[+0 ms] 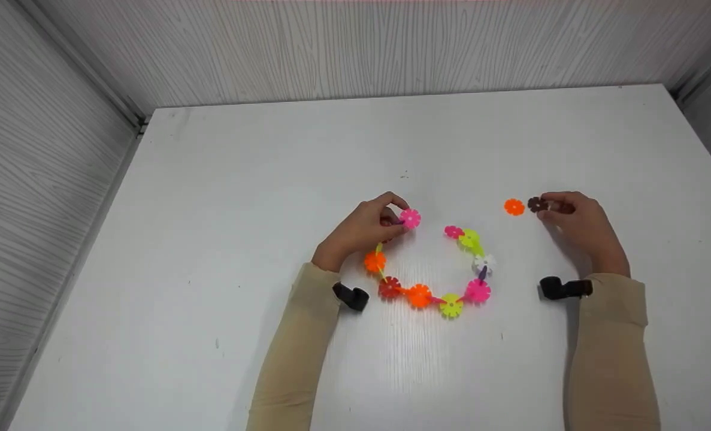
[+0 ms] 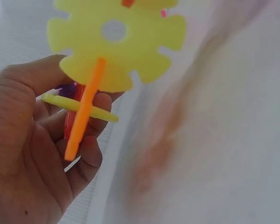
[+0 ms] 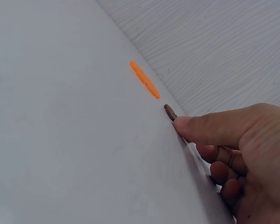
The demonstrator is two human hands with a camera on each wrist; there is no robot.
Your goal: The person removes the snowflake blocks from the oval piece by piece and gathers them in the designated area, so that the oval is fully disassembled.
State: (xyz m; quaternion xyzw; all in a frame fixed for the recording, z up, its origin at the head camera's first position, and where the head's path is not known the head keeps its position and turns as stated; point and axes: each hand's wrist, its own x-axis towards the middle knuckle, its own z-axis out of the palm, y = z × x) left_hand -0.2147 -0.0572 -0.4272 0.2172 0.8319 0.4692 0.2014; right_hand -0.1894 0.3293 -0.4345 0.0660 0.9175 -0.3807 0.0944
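A curved chain of flower-shaped interlocking discs, with an orange disc (image 1: 419,296) near its middle, lies on the white table. My left hand (image 1: 364,226) grips the chain's left end, where a pink disc (image 1: 410,218) shows beyond the fingertips. In the left wrist view, a large yellow disc (image 2: 149,51) of the chain hangs in front of that hand, which partly hides a purple disc. The chain's other end is a dark pink disc (image 1: 453,231). My right hand (image 1: 580,221) pinches a dark brown disc (image 1: 536,205) between thumb and fingers. Beside it lies a loose orange disc (image 1: 514,207).
The white table (image 1: 241,179) meets a grey wood-grain panel (image 1: 331,48) at the back, and another panel (image 1: 32,167) rises on the left. Black wrist mounts (image 1: 562,288) sit at both sleeve cuffs.
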